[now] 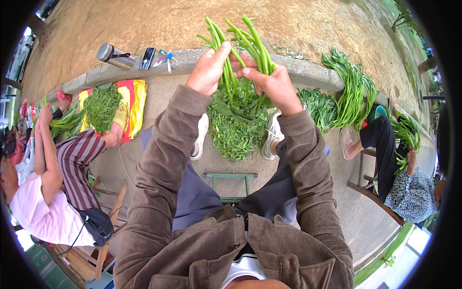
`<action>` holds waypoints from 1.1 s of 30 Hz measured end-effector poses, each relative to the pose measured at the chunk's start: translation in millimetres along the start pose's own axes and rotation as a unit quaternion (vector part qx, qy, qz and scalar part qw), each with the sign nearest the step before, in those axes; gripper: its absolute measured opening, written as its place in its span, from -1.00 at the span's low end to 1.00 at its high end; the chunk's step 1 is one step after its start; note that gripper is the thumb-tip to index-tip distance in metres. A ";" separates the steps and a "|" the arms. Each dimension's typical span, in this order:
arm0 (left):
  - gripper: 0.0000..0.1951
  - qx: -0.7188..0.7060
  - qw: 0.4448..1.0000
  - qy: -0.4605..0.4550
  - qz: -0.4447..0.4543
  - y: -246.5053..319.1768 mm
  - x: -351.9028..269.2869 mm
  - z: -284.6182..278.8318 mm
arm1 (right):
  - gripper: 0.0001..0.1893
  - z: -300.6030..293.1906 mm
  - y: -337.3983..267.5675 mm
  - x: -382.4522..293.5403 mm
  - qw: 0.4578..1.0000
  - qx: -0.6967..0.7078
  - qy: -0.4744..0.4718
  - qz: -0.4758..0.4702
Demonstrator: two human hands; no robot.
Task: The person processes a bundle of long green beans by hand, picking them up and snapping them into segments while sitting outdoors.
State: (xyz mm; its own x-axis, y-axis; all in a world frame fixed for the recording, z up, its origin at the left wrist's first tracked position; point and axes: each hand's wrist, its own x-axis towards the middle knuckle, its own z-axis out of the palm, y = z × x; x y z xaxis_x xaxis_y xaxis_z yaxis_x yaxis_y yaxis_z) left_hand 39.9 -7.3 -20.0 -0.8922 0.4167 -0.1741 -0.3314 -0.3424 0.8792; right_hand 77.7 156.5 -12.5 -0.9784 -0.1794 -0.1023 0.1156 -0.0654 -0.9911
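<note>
My left hand [211, 68] grips a few long green leafy-vegetable stems [214, 34], their cut ends pointing up and away from me. In my right hand [276, 85] is another bunch of green stems [258, 45], held between thumb and fingers. The fingertips of both hands meet near the middle, by the stems. Leaves hang below the two bunches. Under them, on the concrete between my white shoes, lies a pile of loose green leaves [234, 135]. Where the hanging leaves stop and the pile starts is hard to tell.
Along the concrete curb [187, 59] stand a steel flask [117, 57], a keypad phone [147, 58] and keys [168, 59]. Long-stemmed greens [348, 90] drape over the curb at right. Seated people work with greens on both sides; a leaf heap [103, 108] lies on a yellow-red sack [139, 104].
</note>
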 end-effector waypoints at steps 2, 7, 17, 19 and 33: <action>-0.66 0.034 0.999 0.033 -0.007 -1.2 -1.6 0.5 | -0.74 -5.6 2.8 -0.6 1.000 -0.014 0.013 0.022; -0.72 0.083 0.996 0.039 -0.012 2.8 -4.7 -9.8 | -0.80 -28.6 -2.9 0.0 0.997 0.068 0.016 0.042; -0.73 0.280 0.950 0.132 0.037 15.2 -14.5 -24.0 | -0.82 -93.5 -8.8 -4.8 0.925 0.380 -0.006 0.022; -0.74 0.252 0.961 0.103 0.052 13.3 -15.3 -21.2 | -0.79 -98.2 -7.0 -6.5 0.903 0.428 -0.039 0.018; -0.76 0.178 0.979 -0.091 -0.033 -5.8 -11.1 40.4 | -0.79 -76.4 -10.0 0.3 0.886 0.459 -0.070 0.020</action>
State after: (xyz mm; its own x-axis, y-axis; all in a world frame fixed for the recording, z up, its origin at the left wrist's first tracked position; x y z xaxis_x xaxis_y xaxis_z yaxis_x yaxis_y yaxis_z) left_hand 64.1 24.1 -5.2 -0.7919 0.5827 -0.1828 -0.2307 -0.0083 0.9730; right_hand 63.2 232.1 -9.0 -0.9470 -0.3153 -0.0609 0.3030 -0.8146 -0.4945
